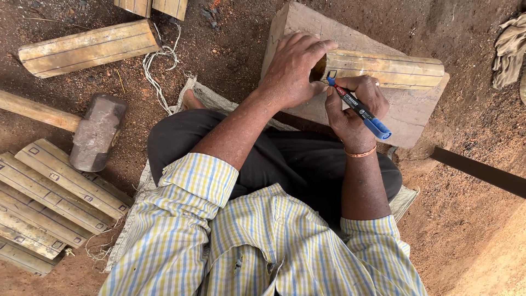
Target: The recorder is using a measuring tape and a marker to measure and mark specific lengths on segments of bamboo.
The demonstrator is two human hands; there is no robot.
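Marker in right hand, tip on bamboo piece.

Your marker is glossy plastic; the bamboo piece is smooth, on a rough wooden block below it.

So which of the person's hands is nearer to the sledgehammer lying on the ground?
Left. The left hand grips the end of the bamboo piece on the wooden block, on the sledgehammer side. The right hand, holding the blue marker, sits farther away.
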